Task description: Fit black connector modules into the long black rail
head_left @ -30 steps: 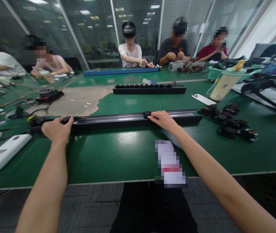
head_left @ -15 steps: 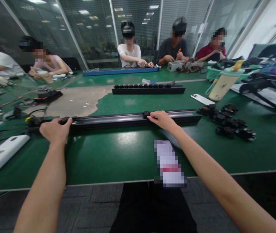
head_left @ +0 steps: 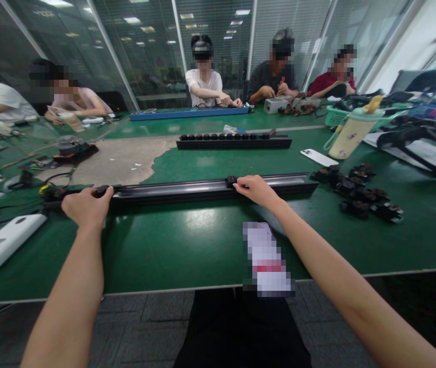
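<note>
A long black track rail [head_left: 171, 189] with a glossy top channel lies across the green table in front of me. At its left end, my left hand [head_left: 87, 205] is closed over the rail, the thumb against a dark block [head_left: 100, 191] that the fingers partly hide. Towards the rail's right part, my right hand [head_left: 256, 189] pinches a small black module [head_left: 231, 181], which looks like a track socket and sits on the channel. Several similar black modules [head_left: 359, 189] lie in a loose heap off the rail's right end.
A second black rail [head_left: 233, 143] bearing a row of modules lies farther back. Nearby are a white phone [head_left: 319, 157], a cream cup [head_left: 353, 134], a white power bank-like object [head_left: 6, 243] and a blurred-out phone-shaped item [head_left: 267, 258]. Cables run at left; several people sit opposite.
</note>
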`<state>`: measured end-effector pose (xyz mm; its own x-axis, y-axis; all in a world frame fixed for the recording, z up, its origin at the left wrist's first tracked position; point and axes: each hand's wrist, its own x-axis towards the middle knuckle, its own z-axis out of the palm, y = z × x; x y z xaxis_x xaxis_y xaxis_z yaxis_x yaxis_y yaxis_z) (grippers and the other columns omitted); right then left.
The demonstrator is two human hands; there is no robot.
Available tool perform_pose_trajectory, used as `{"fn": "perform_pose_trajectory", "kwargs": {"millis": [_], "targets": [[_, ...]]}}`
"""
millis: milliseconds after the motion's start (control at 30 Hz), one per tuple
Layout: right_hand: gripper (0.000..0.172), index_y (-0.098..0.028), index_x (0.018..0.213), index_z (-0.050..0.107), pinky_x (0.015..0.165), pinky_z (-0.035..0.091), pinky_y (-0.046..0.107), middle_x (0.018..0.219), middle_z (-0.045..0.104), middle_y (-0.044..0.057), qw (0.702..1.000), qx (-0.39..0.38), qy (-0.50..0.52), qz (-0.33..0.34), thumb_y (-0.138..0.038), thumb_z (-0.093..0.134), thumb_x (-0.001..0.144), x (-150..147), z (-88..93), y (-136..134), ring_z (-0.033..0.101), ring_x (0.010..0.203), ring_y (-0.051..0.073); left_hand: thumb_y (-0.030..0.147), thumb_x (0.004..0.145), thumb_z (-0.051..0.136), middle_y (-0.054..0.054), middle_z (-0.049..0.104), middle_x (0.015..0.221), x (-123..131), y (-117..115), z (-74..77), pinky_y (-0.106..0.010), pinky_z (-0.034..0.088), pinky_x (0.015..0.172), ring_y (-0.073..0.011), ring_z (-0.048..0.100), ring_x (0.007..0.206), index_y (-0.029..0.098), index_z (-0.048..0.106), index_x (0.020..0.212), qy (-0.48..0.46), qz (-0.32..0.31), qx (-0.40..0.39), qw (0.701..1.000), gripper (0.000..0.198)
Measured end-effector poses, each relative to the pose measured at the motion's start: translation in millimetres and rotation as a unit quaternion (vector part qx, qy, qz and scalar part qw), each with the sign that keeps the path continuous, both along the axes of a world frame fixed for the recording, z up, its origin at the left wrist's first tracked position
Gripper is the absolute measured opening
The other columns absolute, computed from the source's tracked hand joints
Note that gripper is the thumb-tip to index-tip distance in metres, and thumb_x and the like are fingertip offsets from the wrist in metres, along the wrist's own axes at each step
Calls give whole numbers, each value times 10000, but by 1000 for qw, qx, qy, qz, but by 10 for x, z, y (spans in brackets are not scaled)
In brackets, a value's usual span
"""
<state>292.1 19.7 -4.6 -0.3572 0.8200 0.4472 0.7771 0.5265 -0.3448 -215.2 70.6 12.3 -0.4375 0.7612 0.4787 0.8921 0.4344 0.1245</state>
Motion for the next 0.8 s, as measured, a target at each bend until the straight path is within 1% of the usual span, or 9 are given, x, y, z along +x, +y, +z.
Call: {"fn": "perform_pose_trajectory", "kwargs": {"millis": [167,300,533,667,800], "targets": [[327,-211,635,434,635,276,272,648,522,8,1000,-2,2,-2,-320,481,939,6,9,-4,450,630,135,764,792,455,-204,692,1033,-24,8,-25,-446,407,901,-312,559,954,113,701,1223,-9,-7,3,1000,819],[320,-212,630,415,639,280,270,642,512,3,1000,-2,8,0,-308,485,927,10,10,-5,447,623,131,762,787,461,-201,701,1016,-36,13,-34,-434,416,881,-313,574,943,124,712,1210,0,-6,4,1000,805],[310,-212,619,417,632,284,270,632,518,4,1000,3,12,-1,-279,492,911,-7,6,-3,448,620,133,747,796,471,-197,702,1020,-7,-3,-1,-418,410,870,-316,582,955,129,699,1236,-3,3,0,1000,791],[311,-214,617,416,635,288,269,639,526,8,1000,13,15,-5,-280,488,912,-20,12,-15,455,626,137,739,796,469,-200,701,996,11,-34,19,-415,406,864,-316,577,955,105,705,1213,0,-5,-2,1000,794],[321,-215,605,417,625,288,265,626,527,6,1000,10,9,-4,-278,491,912,-21,28,-30,459,613,136,736,811,427,-203,697,972,9,-56,28,-404,404,836,-319,577,937,118,721,1176,9,-7,4,1000,776]]}}
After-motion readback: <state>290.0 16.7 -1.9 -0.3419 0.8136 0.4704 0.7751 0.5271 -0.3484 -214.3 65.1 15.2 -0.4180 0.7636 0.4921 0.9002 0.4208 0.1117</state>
